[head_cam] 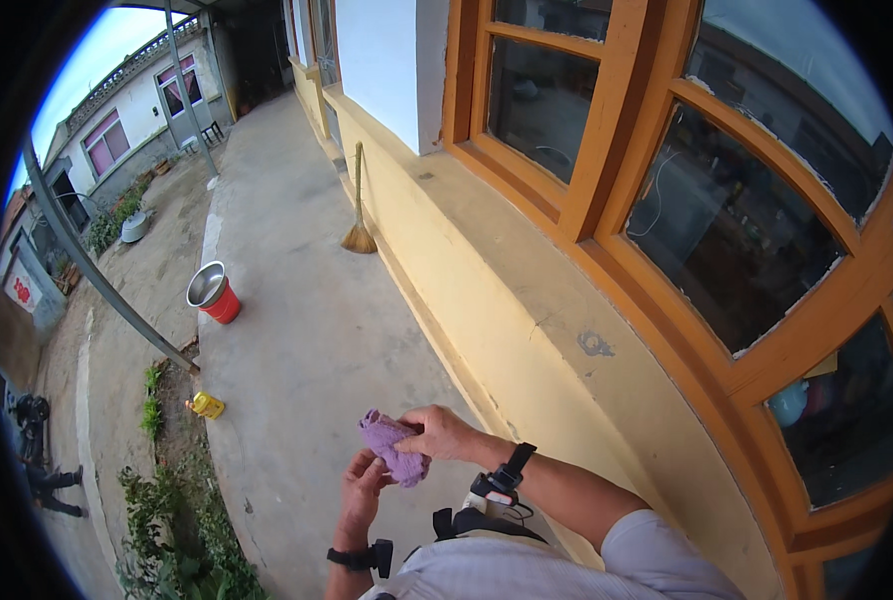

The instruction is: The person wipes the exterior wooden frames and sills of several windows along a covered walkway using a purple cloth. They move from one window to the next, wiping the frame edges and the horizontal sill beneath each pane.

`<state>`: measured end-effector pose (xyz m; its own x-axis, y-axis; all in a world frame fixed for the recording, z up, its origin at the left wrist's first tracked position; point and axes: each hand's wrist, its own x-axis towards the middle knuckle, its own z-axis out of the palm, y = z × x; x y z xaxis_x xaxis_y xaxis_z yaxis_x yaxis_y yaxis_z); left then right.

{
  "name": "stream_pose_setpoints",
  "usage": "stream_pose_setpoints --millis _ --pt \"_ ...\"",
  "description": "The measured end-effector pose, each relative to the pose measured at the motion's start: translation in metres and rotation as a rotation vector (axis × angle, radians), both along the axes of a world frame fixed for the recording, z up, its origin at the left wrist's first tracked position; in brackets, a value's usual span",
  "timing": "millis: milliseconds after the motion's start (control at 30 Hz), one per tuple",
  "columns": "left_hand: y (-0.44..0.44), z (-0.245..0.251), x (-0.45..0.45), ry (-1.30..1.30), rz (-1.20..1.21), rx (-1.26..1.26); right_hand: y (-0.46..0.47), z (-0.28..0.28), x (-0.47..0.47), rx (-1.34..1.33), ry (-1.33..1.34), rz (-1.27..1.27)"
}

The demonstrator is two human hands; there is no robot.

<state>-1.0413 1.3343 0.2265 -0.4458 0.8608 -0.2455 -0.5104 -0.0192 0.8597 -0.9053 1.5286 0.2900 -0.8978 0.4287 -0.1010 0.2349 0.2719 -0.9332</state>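
A folded purple cloth (394, 448) is held up between both hands, in front of the body and above the concrete walkway. My right hand (443, 433) grips its right side, thumb on the near face. Lower and to the left, my left hand (364, 480) pinches the cloth's lower left edge with thumb and fingers. Dark straps circle both wrists. To the right, an orange wooden window frame (619, 120) with glass panes (731, 232) stands above a tan ledge (559, 300).
A straw broom (359, 236) leans on the yellow wall. A red bucket (224, 306) with a metal basin (206, 283) on top and a yellow jug (208, 406) stand along the walkway's left edge. A metal post (109, 277) rises beside plants. A person's legs (60, 491) show far left.
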Motion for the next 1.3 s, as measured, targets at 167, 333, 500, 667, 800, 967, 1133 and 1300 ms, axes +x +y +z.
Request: stream_pose_setpoints --millis 167,333,500,667,800,967,1133,1300 --pt "0.046 -0.009 -0.010 0.086 -0.078 -0.227 0.101 0.057 -0.003 0.151 0.103 -0.115" --pt "0.078 -0.024 -0.013 0.079 -0.216 -0.393 0.203 0.114 0.037 0.162 0.210 -0.442" --pt "0.114 -0.041 -0.036 0.072 -0.298 -0.400 0.280 0.213 0.101 0.741 0.306 -0.824" --pt "0.153 -0.061 -0.071 0.123 -0.405 -0.377 0.294 0.323 0.135 1.589 0.247 -1.008" --pt "0.191 -0.067 -0.102 0.129 -0.512 -0.381 0.304 0.348 0.121 1.842 0.115 -1.122" --pt "0.224 -0.071 -0.154 0.158 -0.538 -0.384 0.315 0.281 0.109 1.859 -0.117 -1.042" --pt "0.234 -0.082 -0.193 0.176 -0.559 -0.444 0.303 0.177 0.118 1.692 -0.244 -0.914" --pt "0.239 -0.088 -0.205 0.122 -0.589 -0.485 0.291 0.105 0.128 1.465 -0.417 -0.822"
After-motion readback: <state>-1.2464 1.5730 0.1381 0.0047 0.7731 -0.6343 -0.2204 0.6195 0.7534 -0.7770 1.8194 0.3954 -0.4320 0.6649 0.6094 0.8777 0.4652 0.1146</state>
